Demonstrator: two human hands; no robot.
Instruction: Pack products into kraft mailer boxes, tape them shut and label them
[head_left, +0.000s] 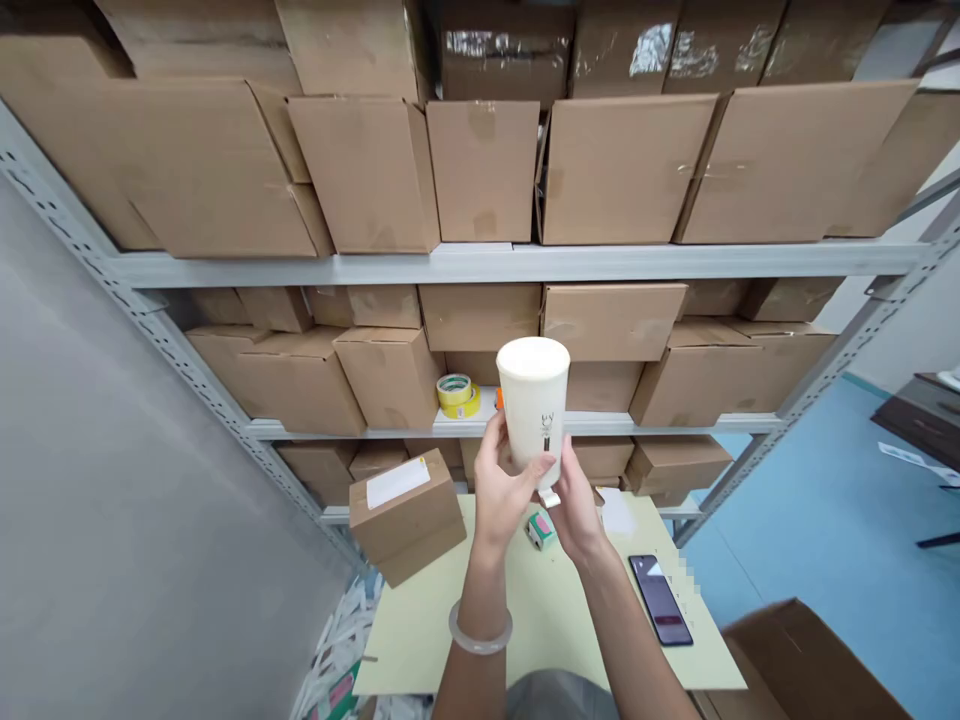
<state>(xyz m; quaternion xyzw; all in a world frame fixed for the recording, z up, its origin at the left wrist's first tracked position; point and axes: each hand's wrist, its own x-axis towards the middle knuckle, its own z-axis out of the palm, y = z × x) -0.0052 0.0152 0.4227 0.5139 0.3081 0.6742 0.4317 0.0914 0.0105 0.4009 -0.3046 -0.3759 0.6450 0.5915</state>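
Note:
Both of my hands hold up a white cup (531, 400) with a smooth pale top and a small dark deer-like print on its side. My left hand (501, 497) grips its lower left side, with the thumb across the front. My right hand (579, 505) closes on the lower right side, its fingers partly hidden behind the cup. A small white tab (550, 497) sticks out at the cup's base. Below the hands, a small green and pink box (541, 530) lies on the pale yellow table (555, 610).
A brown carton (409, 520) with a white label stands at the table's left. A phone (661, 600) lies at right. Tape rolls (457, 396) sit on a metal shelf (405, 430) among many cartons. An open carton (814, 660) stands at the lower right.

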